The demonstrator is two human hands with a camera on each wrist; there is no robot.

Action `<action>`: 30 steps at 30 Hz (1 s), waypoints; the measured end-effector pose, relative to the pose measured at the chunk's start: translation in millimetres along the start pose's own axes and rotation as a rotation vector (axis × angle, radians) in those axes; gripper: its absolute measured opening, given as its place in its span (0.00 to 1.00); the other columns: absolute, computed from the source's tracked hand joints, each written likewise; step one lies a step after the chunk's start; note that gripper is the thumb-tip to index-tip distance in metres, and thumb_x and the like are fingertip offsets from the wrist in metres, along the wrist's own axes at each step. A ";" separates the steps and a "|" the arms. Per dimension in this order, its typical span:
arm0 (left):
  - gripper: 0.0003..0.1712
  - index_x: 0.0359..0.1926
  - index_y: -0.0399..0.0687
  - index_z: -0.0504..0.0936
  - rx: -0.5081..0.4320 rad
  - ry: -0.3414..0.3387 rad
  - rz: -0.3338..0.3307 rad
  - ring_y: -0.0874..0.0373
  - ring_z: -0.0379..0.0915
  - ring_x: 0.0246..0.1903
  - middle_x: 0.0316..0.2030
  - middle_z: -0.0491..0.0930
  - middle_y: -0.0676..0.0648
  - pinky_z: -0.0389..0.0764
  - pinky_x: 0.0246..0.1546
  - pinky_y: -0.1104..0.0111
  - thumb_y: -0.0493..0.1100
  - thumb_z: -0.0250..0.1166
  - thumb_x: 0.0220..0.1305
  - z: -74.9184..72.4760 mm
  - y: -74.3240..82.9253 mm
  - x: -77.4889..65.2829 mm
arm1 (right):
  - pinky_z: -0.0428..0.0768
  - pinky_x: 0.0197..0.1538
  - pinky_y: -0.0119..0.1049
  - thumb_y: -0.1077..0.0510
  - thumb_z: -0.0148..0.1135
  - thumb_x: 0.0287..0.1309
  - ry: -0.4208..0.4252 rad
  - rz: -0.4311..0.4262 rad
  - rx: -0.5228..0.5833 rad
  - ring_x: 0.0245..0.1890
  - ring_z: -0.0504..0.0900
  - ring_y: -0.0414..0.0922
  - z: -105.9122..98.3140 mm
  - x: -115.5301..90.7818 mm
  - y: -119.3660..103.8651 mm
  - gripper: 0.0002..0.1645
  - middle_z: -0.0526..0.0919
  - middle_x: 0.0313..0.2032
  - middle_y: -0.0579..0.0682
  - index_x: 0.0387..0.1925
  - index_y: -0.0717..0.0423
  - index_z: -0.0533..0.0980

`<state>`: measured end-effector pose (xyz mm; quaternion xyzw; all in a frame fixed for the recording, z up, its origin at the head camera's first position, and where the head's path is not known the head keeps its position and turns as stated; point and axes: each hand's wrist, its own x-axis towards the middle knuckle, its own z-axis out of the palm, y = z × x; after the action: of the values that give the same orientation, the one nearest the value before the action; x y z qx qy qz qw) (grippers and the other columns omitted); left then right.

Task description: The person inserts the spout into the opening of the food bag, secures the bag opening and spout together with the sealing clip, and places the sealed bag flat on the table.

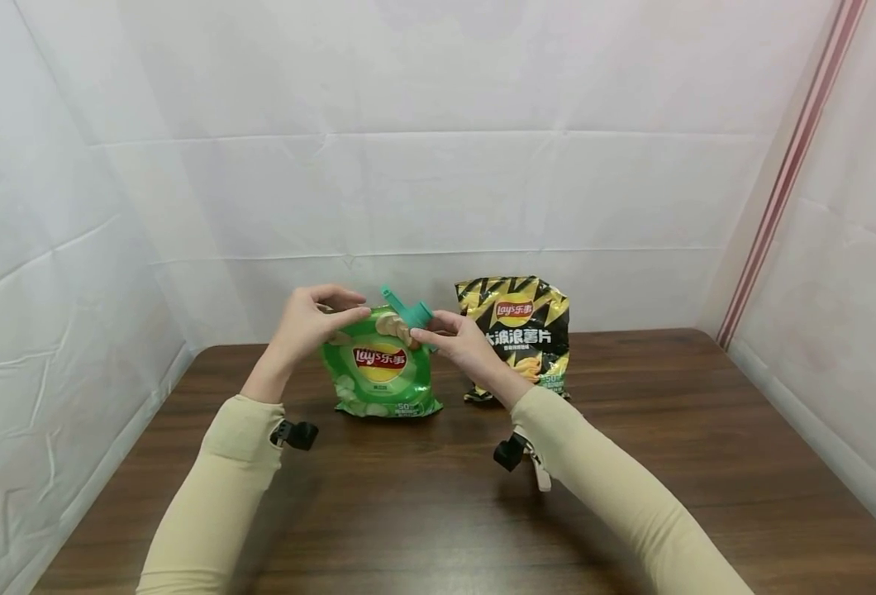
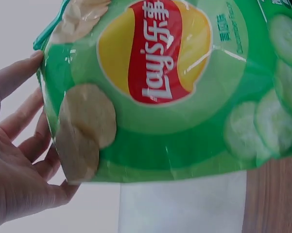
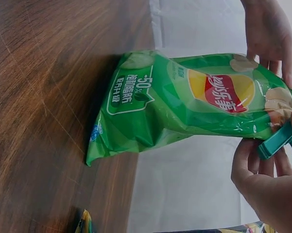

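Observation:
A green Lay's chip bag (image 1: pixel 380 382) stands on the table, its front turned toward me. My left hand (image 1: pixel 317 321) holds its upper left edge; in the left wrist view the thumb lies along the top edge and the other fingers (image 2: pixel 31 133) go behind the bag. At the upper right corner my right hand (image 1: pixel 462 345) pinches a teal bag clip (image 1: pixel 414 314) with a round, cap-like part and a long arm sticking up to the left. In the right wrist view the clip (image 3: pixel 276 141) lies against the bag's top edge, its far end hidden by fingers.
A black and yellow Lay's bag (image 1: pixel 516 337) stands just right of the green one, behind my right hand. A pale narrow piece (image 1: pixel 541 474) shows under the right sleeve. White sheeting (image 1: pixel 438 198) rises behind the brown wooden table (image 1: pixel 408 512).

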<state>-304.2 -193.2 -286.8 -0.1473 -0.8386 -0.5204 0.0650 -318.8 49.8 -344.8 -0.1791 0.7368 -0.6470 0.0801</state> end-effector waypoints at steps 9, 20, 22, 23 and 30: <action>0.28 0.56 0.49 0.77 0.095 -0.021 -0.015 0.49 0.72 0.46 0.53 0.77 0.40 0.75 0.40 0.62 0.57 0.67 0.58 -19.1 -30.4 -0.1 | 0.76 0.55 0.49 0.53 0.67 0.56 -0.004 0.090 -0.069 0.59 0.73 0.52 1.5 -1.7 8.7 0.35 0.73 0.61 0.58 0.64 0.58 0.68; 0.39 0.66 0.41 0.65 -0.082 -0.013 -0.177 0.43 0.65 0.61 0.60 0.71 0.33 0.64 0.62 0.51 0.54 0.67 0.59 -19.9 -58.7 -13.1 | 0.81 0.47 0.43 0.55 0.68 0.55 -0.011 0.135 -0.064 0.44 0.83 0.47 1.8 -3.5 21.4 0.24 0.83 0.46 0.58 0.54 0.58 0.76; 0.38 0.64 0.39 0.68 -0.071 -0.015 -0.196 0.43 0.65 0.61 0.58 0.72 0.33 0.64 0.62 0.51 0.56 0.66 0.59 -19.0 -62.7 -14.4 | 0.81 0.49 0.44 0.55 0.68 0.55 0.003 0.161 -0.053 0.46 0.83 0.47 2.3 -4.2 23.2 0.24 0.83 0.47 0.58 0.53 0.58 0.77; 0.38 0.63 0.38 0.70 -0.044 -0.017 -0.197 0.43 0.65 0.61 0.58 0.73 0.33 0.65 0.61 0.50 0.57 0.65 0.60 -18.5 -64.8 -15.1 | 0.80 0.51 0.45 0.54 0.68 0.54 0.009 0.174 -0.044 0.47 0.83 0.48 2.6 -4.4 24.2 0.25 0.83 0.47 0.58 0.53 0.57 0.77; 0.31 0.59 0.40 0.76 0.027 -0.044 -0.166 0.43 0.71 0.57 0.55 0.76 0.35 0.72 0.55 0.51 0.57 0.61 0.64 -11.9 -80.2 -21.9 | 0.76 0.55 0.49 0.55 0.69 0.54 0.047 0.252 0.027 0.48 0.83 0.47 4.9 -6.3 25.9 0.23 0.82 0.50 0.56 0.52 0.55 0.79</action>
<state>-309.2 -241.1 -355.7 -0.0877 -0.8562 -0.5091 0.0053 -315.5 50.2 -371.7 -0.0687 0.7464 -0.6457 0.1458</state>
